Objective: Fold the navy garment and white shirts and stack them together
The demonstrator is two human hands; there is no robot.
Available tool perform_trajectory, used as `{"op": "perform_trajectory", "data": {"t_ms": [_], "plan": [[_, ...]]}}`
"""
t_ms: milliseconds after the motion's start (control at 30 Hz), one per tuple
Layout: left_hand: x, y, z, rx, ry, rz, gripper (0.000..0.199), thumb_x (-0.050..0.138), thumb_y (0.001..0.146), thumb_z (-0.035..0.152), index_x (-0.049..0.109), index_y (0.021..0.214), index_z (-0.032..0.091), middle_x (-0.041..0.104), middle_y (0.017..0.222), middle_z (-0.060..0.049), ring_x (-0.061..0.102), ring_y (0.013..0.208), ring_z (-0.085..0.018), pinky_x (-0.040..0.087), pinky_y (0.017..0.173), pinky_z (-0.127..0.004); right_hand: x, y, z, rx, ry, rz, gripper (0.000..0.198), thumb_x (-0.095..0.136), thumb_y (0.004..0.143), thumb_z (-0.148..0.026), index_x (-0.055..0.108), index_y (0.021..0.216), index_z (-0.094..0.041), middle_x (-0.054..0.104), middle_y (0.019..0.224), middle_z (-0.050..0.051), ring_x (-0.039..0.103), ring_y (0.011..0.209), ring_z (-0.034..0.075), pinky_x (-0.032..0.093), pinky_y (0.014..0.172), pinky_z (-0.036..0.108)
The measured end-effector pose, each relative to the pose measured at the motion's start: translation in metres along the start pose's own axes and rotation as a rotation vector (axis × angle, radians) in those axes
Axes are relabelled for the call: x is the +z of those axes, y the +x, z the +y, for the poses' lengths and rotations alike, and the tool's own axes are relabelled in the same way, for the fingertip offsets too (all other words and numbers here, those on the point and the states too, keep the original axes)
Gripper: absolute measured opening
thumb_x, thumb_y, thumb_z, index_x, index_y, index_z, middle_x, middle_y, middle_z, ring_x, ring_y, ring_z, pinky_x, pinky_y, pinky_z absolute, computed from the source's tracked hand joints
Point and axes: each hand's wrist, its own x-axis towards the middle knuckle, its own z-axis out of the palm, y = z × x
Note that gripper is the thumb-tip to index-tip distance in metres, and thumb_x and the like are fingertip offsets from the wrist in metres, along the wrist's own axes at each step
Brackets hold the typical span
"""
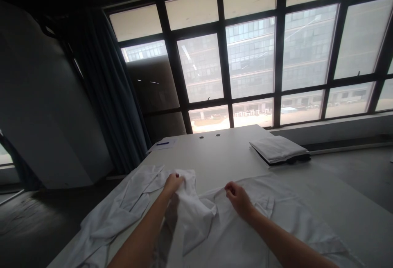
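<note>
A white shirt (195,219) lies spread and rumpled over the near part of the table, its long sleeve (123,202) stretched out along the left side. My left hand (173,183) is closed on the shirt's cloth and lifts a fold that hangs below it. To the right, my right hand (236,197) is closed in a pinch at the upper edge of the same shirt, just above the tabletop. Loose cloth sags between the two hands. The shirt's lower part runs out of view at the bottom.
A pale table (215,157) reaches toward the windows. Folded white cloth (278,149) with something dark beneath lies at its right edge. Paper (170,145) with a blue pen (162,143) is at the far left. A dark curtain (113,96) hangs beyond the left edge.
</note>
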Motion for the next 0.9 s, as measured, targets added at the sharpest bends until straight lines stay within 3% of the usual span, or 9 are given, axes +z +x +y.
{"op": "perform_trajectory", "data": {"t_ms": [100, 200, 267, 367, 433, 533, 633, 767, 900], "plan": [[-0.019, -0.019, 0.029, 0.133, -0.139, 0.015, 0.033, 0.060, 0.096, 0.046, 0.067, 0.100, 0.014, 0.072, 0.097, -0.005, 0.068, 0.096, -0.025, 0.054, 0.076, -0.030, -0.001, 0.001, 0.001, 0.014, 0.019, -0.001, 0.018, 0.049, 0.074, -0.028, 0.064, 0.082, -0.021, 0.063, 0.066, 0.000, 0.056, 0.062, 0.017, 0.042, 0.060, 0.027], [-0.053, -0.055, 0.049, 0.264, -0.267, -0.126, 0.042, 0.064, 0.088, 0.056, 0.069, 0.103, 0.017, 0.074, 0.095, -0.005, 0.069, 0.092, -0.025, 0.054, 0.075, -0.030, -0.002, 0.002, 0.003, 0.024, 0.031, -0.004, 0.019, 0.048, 0.075, -0.029, 0.063, 0.084, -0.021, 0.066, 0.069, 0.002, 0.059, 0.065, 0.018, 0.043, 0.061, 0.027], [-0.080, -0.084, 0.054, 0.332, -0.383, -0.477, 0.048, 0.076, 0.077, 0.056, 0.071, 0.103, 0.016, 0.075, 0.096, -0.009, 0.069, 0.095, -0.030, 0.054, 0.078, -0.036, -0.004, 0.002, 0.004, 0.026, 0.032, -0.006, 0.019, 0.049, 0.075, -0.030, 0.063, 0.083, -0.021, 0.068, 0.071, 0.003, 0.060, 0.067, 0.020, 0.044, 0.063, 0.028], [-0.112, -0.120, 0.050, 0.218, -0.236, -0.975, 0.057, 0.090, 0.055, 0.052, 0.075, 0.096, 0.016, 0.076, 0.093, -0.012, 0.070, 0.091, -0.036, 0.055, 0.076, -0.042, -0.005, 0.002, 0.004, 0.030, 0.025, -0.014, 0.020, 0.048, 0.077, -0.032, 0.063, 0.084, -0.021, 0.067, 0.070, 0.003, 0.060, 0.067, 0.020, 0.044, 0.062, 0.028], [-0.119, -0.127, 0.040, 0.141, -0.092, -1.100, 0.055, 0.087, 0.060, 0.052, 0.075, 0.101, 0.018, 0.076, 0.093, -0.011, 0.070, 0.091, -0.035, 0.054, 0.077, -0.042, -0.005, 0.001, 0.002, 0.025, 0.014, -0.030, 0.021, 0.047, 0.078, -0.032, 0.063, 0.085, -0.021, 0.066, 0.070, 0.002, 0.059, 0.066, 0.019, 0.043, 0.061, 0.028], [-0.109, -0.115, 0.009, 0.157, 0.042, -0.881, 0.040, 0.076, 0.075, 0.049, 0.072, 0.104, 0.023, 0.076, 0.089, -0.005, 0.072, 0.086, -0.027, 0.053, 0.072, -0.035, -0.002, -0.005, -0.004, -0.002, -0.018, -0.086, 0.021, 0.049, 0.079, -0.031, 0.065, 0.087, -0.020, 0.066, 0.069, 0.001, 0.058, 0.064, 0.018, 0.041, 0.062, 0.027], [-0.088, -0.093, -0.032, 0.098, 0.199, -0.560, 0.034, 0.078, 0.061, 0.038, 0.068, 0.089, 0.023, 0.072, 0.071, 0.001, 0.069, 0.068, -0.023, 0.046, 0.059, -0.028, 0.003, -0.011, -0.012, -0.034, -0.054, -0.159, 0.020, 0.054, 0.079, -0.029, 0.068, 0.092, -0.021, 0.066, 0.071, 0.000, 0.058, 0.066, 0.017, 0.041, 0.065, 0.027], [-0.065, -0.077, -0.073, -0.017, 0.175, -0.396, 0.035, 0.068, 0.064, 0.040, 0.059, 0.093, 0.022, 0.065, 0.056, 0.002, 0.065, 0.054, -0.023, 0.039, 0.049, -0.027, 0.011, -0.011, -0.021, -0.019, -0.064, -0.244, 0.029, 0.056, 0.081, -0.026, 0.068, 0.107, -0.020, 0.068, 0.074, -0.001, 0.060, 0.070, 0.017, 0.043, 0.070, 0.027], [-0.050, -0.072, -0.085, -0.074, 0.053, -0.252, 0.041, 0.063, 0.068, 0.045, 0.054, 0.100, 0.021, 0.063, 0.058, 0.002, 0.067, 0.059, -0.024, 0.041, 0.048, -0.026, 0.017, 0.004, -0.026, 0.098, -0.048, -0.315, 0.033, 0.058, 0.081, -0.023, 0.066, 0.113, -0.020, 0.072, 0.079, 0.000, 0.063, 0.075, 0.016, 0.045, 0.070, 0.026]]}}
